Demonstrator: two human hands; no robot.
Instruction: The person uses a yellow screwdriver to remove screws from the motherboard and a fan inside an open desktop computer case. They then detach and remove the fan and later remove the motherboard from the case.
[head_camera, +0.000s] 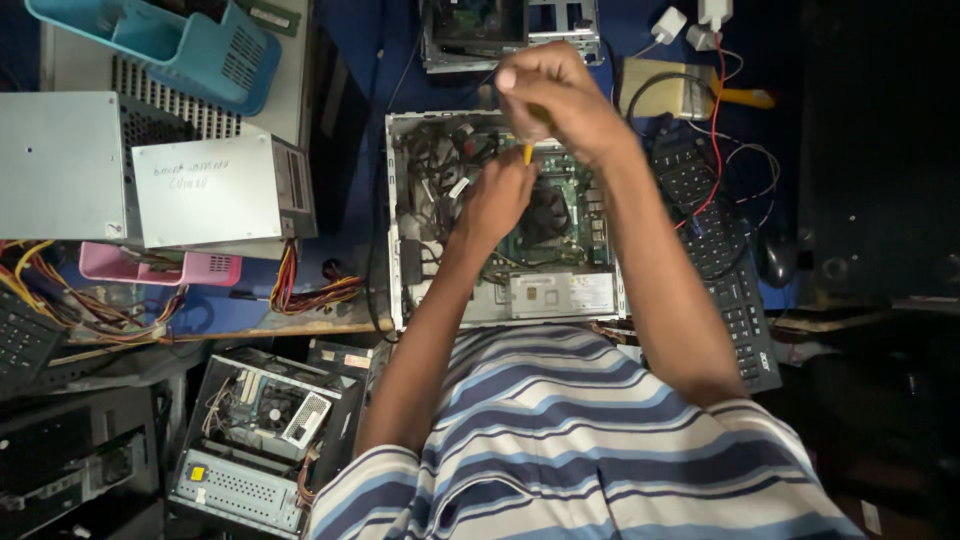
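Observation:
An open desktop computer case (400, 200) lies on the blue table before me, its green motherboard (575, 215) and black cables exposed. My right hand (550, 95) is closed around the yellow handle of a screwdriver (528, 152), held upright over the board. My left hand (497, 195) reaches into the case just below the screwdriver's tip, fingers bent down near the black cooling fan (548, 215). What the left fingers touch is hidden.
Grey power supply units (215, 190) with coloured wire bundles sit at left, under a teal plastic basket (180, 45) and beside a pink tray (150, 268). A black keyboard (725, 260) and mouse (775, 260) lie at right. Another open computer (265, 440) stands below the table edge.

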